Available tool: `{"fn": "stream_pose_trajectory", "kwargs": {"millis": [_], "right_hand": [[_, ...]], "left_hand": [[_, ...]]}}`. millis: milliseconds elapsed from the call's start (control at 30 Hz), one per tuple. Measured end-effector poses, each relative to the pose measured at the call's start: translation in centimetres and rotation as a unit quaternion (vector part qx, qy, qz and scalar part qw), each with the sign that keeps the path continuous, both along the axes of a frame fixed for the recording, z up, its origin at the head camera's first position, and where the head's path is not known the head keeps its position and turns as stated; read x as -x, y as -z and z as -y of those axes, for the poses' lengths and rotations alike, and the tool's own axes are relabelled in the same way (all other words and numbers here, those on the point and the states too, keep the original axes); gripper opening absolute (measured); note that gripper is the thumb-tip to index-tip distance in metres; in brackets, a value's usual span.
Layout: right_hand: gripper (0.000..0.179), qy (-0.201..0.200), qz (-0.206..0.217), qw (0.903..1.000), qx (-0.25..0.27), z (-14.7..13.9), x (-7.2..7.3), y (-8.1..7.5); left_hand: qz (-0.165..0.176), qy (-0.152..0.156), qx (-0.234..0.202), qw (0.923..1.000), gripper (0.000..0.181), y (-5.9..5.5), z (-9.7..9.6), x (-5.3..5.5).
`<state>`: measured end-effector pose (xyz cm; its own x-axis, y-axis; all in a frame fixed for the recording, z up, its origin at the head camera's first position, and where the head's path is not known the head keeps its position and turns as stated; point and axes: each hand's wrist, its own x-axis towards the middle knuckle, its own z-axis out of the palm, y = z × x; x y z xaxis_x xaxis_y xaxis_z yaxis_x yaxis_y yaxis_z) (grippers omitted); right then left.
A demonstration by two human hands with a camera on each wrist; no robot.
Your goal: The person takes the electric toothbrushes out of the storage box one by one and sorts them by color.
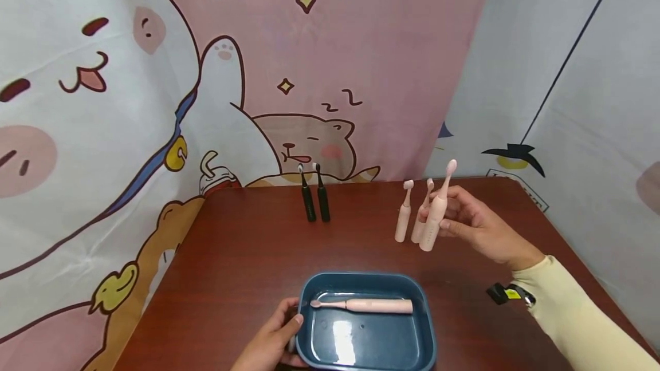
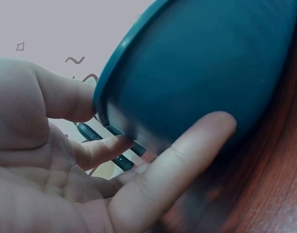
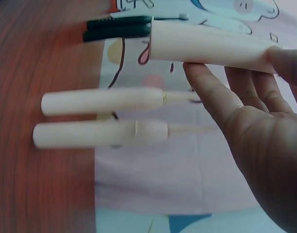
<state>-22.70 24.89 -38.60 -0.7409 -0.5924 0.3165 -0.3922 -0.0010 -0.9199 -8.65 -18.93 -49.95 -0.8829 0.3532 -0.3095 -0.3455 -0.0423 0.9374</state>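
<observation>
Upright in my right hand (image 1: 482,227) is a pale pink electric toothbrush (image 1: 435,222), pinched between thumb and fingers above the table. In the right wrist view, the base of this toothbrush (image 3: 197,44) sticks out past the fingertips. Just behind it, two more pink electric toothbrushes (image 1: 403,223) stand on the table, one partly covered by the held one. My left hand (image 1: 273,334) grips the left side of a blue plastic tray (image 1: 361,275), thumb at the rim and fingers against the outer wall. Inside that tray, another pink electric toothbrush (image 1: 378,306) lies sideways.
Two black electric toothbrushes (image 1: 323,204) stand side by side near the back of the reddish-brown table (image 1: 247,256). A cartoon-printed cloth (image 1: 392,73) hangs behind the table and along its sides.
</observation>
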Motion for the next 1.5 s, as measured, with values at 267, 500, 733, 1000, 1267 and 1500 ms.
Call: {"fn": "stream_pose_trajectory", "kwargs": {"millis": [267, 500, 733, 1000, 1267, 1500], "right_hand": [[0.046, 0.04, 0.024, 0.9989, 0.006, -2.2, 1.1, 1.3], [0.047, 0.096, 0.039, 0.9946, -0.01, -3.2, 2.9, 3.1], [0.046, 0.137, 0.053, 0.9887, -0.031, -3.7, 4.6, 5.2], [0.044, 0.154, 0.076, 0.9837, -0.053, -3.7, 5.9, 7.7], [0.045, 0.146, 0.069, 0.9851, -0.061, -3.4, 6.3, 9.3], [0.045, 0.14, 0.07, 0.9856, -0.065, -3.1, 6.3, 9.8]], "left_hand": [[-0.006, 0.003, 0.008, 0.9999, 0.048, 0.3, 0.2, -0.1], [-0.008, 0.006, 0.0, 0.9999, 0.048, 0.6, 0.2, -0.1], [-0.009, 0.008, 0.0, 0.9999, 0.048, 0.3, 0.2, 0.0], [-0.013, 0.011, 0.001, 0.9999, 0.047, 0.2, 0.2, 0.0], [-0.009, 0.009, 0.018, 0.9998, 0.047, 0.1, 0.1, 0.0], [-0.005, 0.009, 0.003, 0.9999, 0.047, -0.1, 0.2, 0.1]]}}
